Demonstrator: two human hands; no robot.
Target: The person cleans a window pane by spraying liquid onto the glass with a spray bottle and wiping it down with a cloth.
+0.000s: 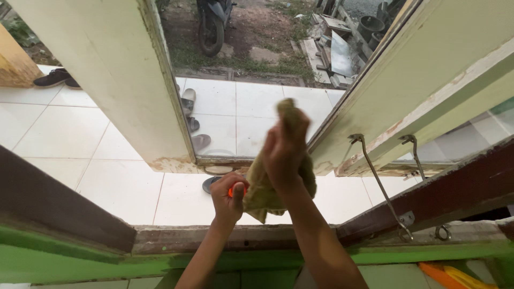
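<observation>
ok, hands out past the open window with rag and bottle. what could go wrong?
1. The rag and the small orange-capped thing in the left hand are past the sill; a slip would likely drop them onto the tiles.
2. The right hand is near the shutter; a swing could pinch it.

Open gap between the two swung-out shutters gives room above the sill; metal stay hooks crowd the right side, shutter edges hem both flanks.

Soft, even daylight comes from outside; the white tiled porch floor is bright without glare; shadows faint; straight frames bow at the edges; focus sharp throughout.
</observation>
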